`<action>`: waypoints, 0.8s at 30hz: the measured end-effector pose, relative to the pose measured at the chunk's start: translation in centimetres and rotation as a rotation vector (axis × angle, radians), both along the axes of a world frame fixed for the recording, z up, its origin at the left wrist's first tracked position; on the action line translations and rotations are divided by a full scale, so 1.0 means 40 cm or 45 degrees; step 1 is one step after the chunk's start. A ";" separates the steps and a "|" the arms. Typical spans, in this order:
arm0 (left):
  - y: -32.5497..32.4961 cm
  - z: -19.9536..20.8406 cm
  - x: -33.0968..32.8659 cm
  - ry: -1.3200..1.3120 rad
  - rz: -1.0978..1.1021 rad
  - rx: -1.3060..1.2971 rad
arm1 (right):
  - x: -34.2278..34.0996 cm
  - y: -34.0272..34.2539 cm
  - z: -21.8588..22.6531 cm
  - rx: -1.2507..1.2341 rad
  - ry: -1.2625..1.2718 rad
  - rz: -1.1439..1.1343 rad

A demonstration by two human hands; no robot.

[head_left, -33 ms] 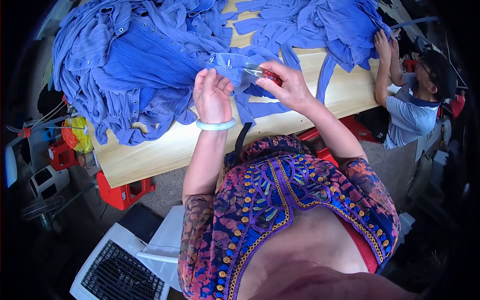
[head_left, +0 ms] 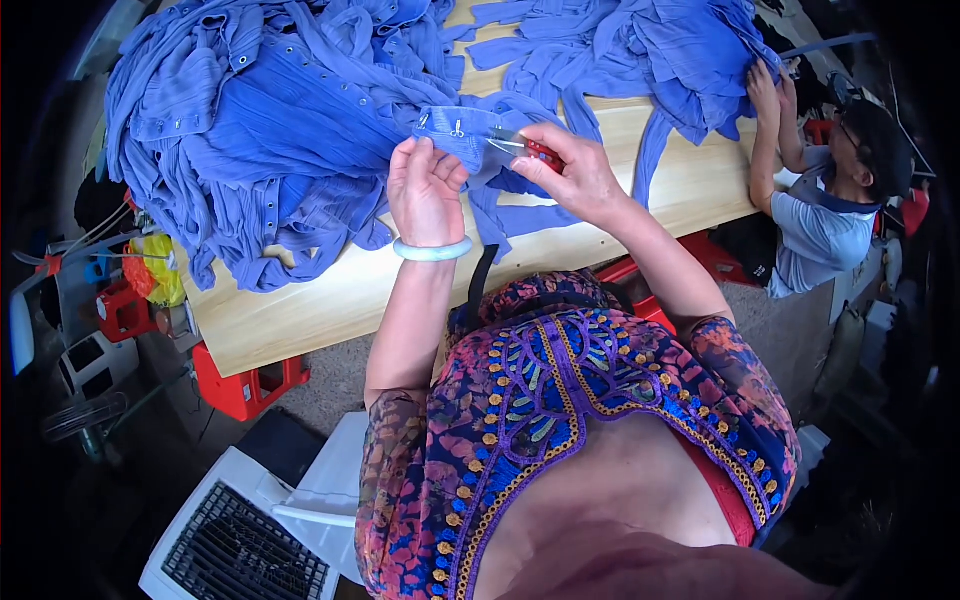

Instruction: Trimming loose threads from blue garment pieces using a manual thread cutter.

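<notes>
My left hand (head_left: 427,192) pinches the edge of a blue garment (head_left: 465,146) between thumb and fingers, just above the table's near side. Small metal hooks (head_left: 457,128) show along that held band. From the right, my right hand (head_left: 580,172) grips thread snips (head_left: 541,153) with red handles, its fingers closed round them. The snips' pointed metal blades reach left to the band's right end; whether they touch the cloth I cannot tell. Part of the handles is hidden by my fingers.
Piled blue garments with metal eyelets (head_left: 300,120) cover the left of the wooden table (head_left: 270,335). Another blue heap (head_left: 640,50) lies far right, where a co-worker (head_left: 820,220) handles it. Red stools (head_left: 245,385) and a white machine with a black grille (head_left: 245,545) stand below.
</notes>
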State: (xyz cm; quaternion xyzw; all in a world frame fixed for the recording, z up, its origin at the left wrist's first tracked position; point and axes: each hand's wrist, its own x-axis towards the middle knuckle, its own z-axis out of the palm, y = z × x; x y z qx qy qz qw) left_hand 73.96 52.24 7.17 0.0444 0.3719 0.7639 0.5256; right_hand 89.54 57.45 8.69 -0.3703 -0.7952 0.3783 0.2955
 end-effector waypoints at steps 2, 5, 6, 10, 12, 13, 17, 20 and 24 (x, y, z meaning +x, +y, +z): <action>0.001 0.002 0.003 0.000 -0.008 -0.001 | -0.003 -0.001 -0.003 0.074 -0.012 -0.010; 0.000 0.008 0.011 0.005 -0.009 0.001 | -0.006 -0.006 0.017 0.096 -0.053 -0.020; -0.002 0.011 0.014 0.008 -0.004 0.005 | -0.005 -0.008 0.025 0.047 -0.084 -0.024; -0.002 0.028 0.034 0.042 -0.033 0.012 | 0.004 0.005 0.020 0.178 0.040 -0.067; -0.003 0.037 0.046 0.068 -0.034 0.023 | -0.006 0.009 0.040 0.113 0.176 -0.045; -0.002 0.043 0.053 0.081 -0.053 0.032 | -0.011 0.014 0.037 0.105 0.224 -0.028; -0.005 0.053 0.074 0.160 -0.099 0.086 | -0.030 0.026 0.013 0.000 0.367 -0.013; 0.003 0.047 0.090 0.198 -0.090 0.056 | -0.025 0.024 0.018 0.066 0.252 -0.110; 0.023 0.022 0.105 0.219 -0.088 -0.005 | -0.016 0.032 -0.002 0.213 0.266 -0.127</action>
